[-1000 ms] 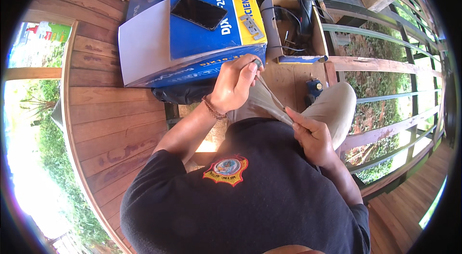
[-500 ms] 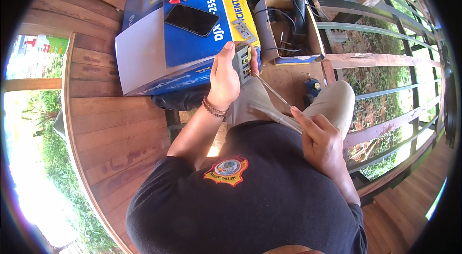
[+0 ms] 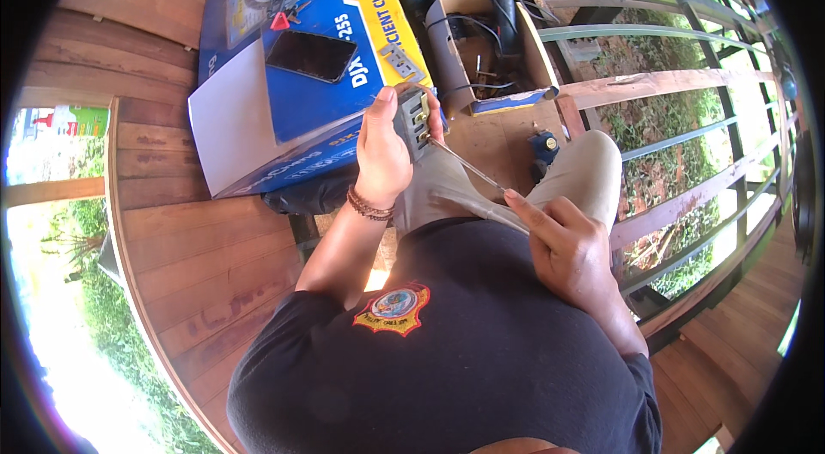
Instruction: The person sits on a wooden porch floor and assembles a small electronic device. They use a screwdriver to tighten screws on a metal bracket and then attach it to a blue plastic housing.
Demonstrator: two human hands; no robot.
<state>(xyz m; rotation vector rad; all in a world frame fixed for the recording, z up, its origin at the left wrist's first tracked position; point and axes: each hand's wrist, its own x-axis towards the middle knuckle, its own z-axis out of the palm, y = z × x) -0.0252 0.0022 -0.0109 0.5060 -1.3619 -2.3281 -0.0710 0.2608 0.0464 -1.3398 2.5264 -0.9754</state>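
Hands apart, both occupied. Left hand [image 3: 382, 157] clamped around a grey rectangular block with metal contacts [image 3: 413, 122], thumb at its 9 o'clock side, fingers at 3. Right hand [image 3: 567, 243], at 4 o'clock from the block, gripping a slim straight metal rod [image 3: 468, 166]; far end reaches the block's lower edge, exact contact too small to confirm.

Edges and room: large blue, white and yellow cardboard box [image 3: 301, 114] at 10 o'clock from left hand, its near edge just behind the block in view; touching or not, cannot tell. Open brown cardboard carton [image 3: 507, 103] at 1–2 o'clock, a gap between it and the block. Beige-trousered knee [image 3: 584, 163] at 12 o'clock from right hand, near. Black shirt [image 3: 447, 325] bounds the 6 o'clock side.

Surface: tan wooden worktop [image 3: 485, 129] under the carton, showing in that gap. On the large box: black rectangular phone [image 3: 311, 55], pale flat plate with cut-outs [image 3: 400, 64].

Room: slatted railing [image 3: 662, 86] along 2–4 o'clock; reddish-brown wooden planking [image 3: 172, 140] at 9, bright greenery beyond.
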